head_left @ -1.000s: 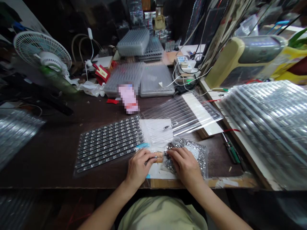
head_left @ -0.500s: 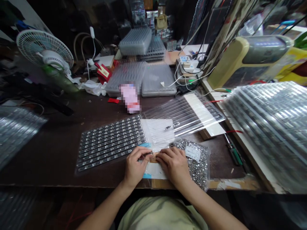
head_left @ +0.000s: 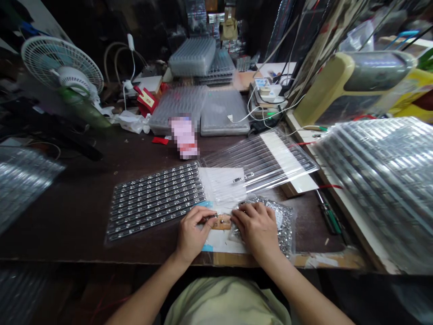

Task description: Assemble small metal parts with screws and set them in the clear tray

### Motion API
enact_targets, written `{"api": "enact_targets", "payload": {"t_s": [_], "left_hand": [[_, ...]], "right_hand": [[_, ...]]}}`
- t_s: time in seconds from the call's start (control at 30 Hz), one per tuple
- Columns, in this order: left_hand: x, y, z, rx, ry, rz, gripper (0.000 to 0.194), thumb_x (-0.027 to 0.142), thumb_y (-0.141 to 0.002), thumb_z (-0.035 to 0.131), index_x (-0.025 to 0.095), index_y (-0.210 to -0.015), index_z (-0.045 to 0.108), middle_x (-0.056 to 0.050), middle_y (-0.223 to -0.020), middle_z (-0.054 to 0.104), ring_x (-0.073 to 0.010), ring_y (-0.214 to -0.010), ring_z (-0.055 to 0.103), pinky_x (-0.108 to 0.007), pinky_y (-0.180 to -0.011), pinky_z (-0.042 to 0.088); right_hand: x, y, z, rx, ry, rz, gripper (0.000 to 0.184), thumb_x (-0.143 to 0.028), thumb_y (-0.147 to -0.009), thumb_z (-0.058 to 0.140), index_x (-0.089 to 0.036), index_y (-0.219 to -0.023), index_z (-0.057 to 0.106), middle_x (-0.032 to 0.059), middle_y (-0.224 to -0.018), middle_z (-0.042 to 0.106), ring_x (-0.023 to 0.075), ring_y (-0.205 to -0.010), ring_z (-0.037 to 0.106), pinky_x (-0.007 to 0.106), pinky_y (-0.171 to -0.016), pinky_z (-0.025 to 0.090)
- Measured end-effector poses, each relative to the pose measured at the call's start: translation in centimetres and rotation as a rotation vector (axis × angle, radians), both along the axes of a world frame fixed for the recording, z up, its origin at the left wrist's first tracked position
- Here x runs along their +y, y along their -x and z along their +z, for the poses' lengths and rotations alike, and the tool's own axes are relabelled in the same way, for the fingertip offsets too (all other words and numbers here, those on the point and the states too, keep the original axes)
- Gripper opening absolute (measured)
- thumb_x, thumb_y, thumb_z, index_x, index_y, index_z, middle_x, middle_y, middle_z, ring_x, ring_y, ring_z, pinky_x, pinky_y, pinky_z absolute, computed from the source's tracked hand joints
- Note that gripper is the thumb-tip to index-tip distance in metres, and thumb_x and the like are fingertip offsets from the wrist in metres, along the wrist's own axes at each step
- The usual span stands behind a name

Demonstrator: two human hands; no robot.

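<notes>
My left hand (head_left: 193, 231) is closed in a pinch on a small dark metal part whose exact kind I cannot make out. Just right of its fingertips lies a small orange-brown block (head_left: 223, 222), with tiny pieces on it, on a white sheet (head_left: 223, 243). My right hand (head_left: 257, 228) rests at the near-left side of a clear bag of small shiny metal pieces (head_left: 287, 230). Its fingers are bent and pressed together, and their tips are partly hidden. Left of my hands is a clear tray filled with rows of dark parts (head_left: 155, 201).
A second ridged clear tray (head_left: 264, 158) carries a white strip and two small loose parts. A green-handled screwdriver (head_left: 329, 216) lies by the wooden ledge at right. Stacked trays (head_left: 379, 180) stand beyond it. A fan (head_left: 62, 67) and closed plastic boxes (head_left: 223, 113) are farther back.
My right hand has moved right, away from the orange-brown block and over the bag, uncovering more of the block. My left hand has stayed almost in place.
</notes>
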State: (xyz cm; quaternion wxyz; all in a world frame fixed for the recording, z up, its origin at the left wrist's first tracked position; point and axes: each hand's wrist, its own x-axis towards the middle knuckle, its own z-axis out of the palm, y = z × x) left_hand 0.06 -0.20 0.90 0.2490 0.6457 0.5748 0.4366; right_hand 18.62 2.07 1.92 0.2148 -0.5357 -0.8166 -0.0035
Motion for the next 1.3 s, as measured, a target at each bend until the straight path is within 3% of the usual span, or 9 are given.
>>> {"api": "enact_targets", "payload": {"t_s": [0.27,0.47,0.67,0.83,1.1,1.2,1.3], "left_hand": [[0.8,-0.3,0.8,0.056,-0.012,-0.022,0.010,0.025,-0.083,0.062,0.020,-0.087,0.070,-0.004,-0.085,0.065,-0.0150,-0.076,0.061,-0.026,-0.066,0.049],[1.0,-1.7,1.1,0.191,-0.055,-0.157,0.010,0.025,-0.082,0.064,0.021,-0.088,0.070,-0.004,-0.081,0.066,-0.0168,-0.080,0.059,-0.029,-0.073,0.048],[0.7,-2.5,0.2,0.250,-0.056,-0.209,0.009,0.021,-0.081,0.066,0.022,-0.088,0.071,-0.002,-0.079,0.067,-0.0163,-0.078,0.058,-0.029,-0.072,0.047],[0.8,-2.3,-0.1,0.241,-0.041,-0.217,0.009,0.020,-0.081,0.065,0.021,-0.088,0.071,-0.003,-0.080,0.067,-0.0166,-0.078,0.058,-0.030,-0.072,0.046],[0.8,-2.5,-0.2,0.181,-0.020,-0.230,0.007,0.018,-0.080,0.066,0.021,-0.084,0.071,-0.002,-0.079,0.068,-0.0156,-0.078,0.059,-0.028,-0.072,0.046],[1.1,-1.9,0.1,0.175,-0.060,-0.172,0.007,0.020,-0.081,0.065,0.022,-0.084,0.071,-0.001,-0.079,0.068,-0.0150,-0.077,0.059,-0.028,-0.072,0.045],[1.8,-0.4,0.7,0.322,-0.094,0.032,0.006,0.025,-0.080,0.067,0.024,-0.084,0.072,-0.001,-0.083,0.068,-0.0179,-0.082,0.059,-0.033,-0.077,0.042]], "right_hand": [[-0.4,0.2,-0.5,-0.195,-0.018,0.005,0.009,-0.023,-0.085,0.060,-0.021,-0.076,0.062,0.0031,-0.077,0.059,0.0200,-0.078,0.043,0.035,-0.073,0.028],[-0.1,0.2,-0.4,-0.260,-0.021,0.023,0.014,-0.013,-0.085,0.053,-0.019,-0.074,0.058,0.0050,-0.076,0.057,0.0205,-0.075,0.044,0.034,-0.070,0.028],[0.0,-0.5,-1.1,-0.091,-0.023,0.019,0.014,-0.016,-0.089,0.047,-0.018,-0.079,0.056,0.0029,-0.071,0.055,0.0187,-0.073,0.046,0.033,-0.070,0.031],[-0.2,-1.1,-1.3,0.082,0.003,0.119,0.020,-0.017,-0.094,0.040,-0.016,-0.104,0.057,0.0069,-0.090,0.059,0.0195,-0.082,0.049,0.031,-0.071,0.037],[-0.1,-1.2,-0.9,0.204,0.036,0.143,0.017,-0.019,-0.094,0.042,-0.017,-0.093,0.059,0.0050,-0.085,0.062,0.0180,-0.079,0.051,0.030,-0.071,0.040],[-0.4,-1.0,-0.5,0.246,0.038,0.140,0.017,-0.022,-0.093,0.045,-0.019,-0.089,0.061,0.0035,-0.081,0.064,0.0160,-0.077,0.053,0.028,-0.069,0.039],[-0.7,-0.4,-0.3,0.248,0.068,0.120,0.015,-0.026,-0.091,0.051,-0.021,-0.084,0.064,0.0009,-0.075,0.065,0.0138,-0.071,0.054,0.027,-0.066,0.035]]}}
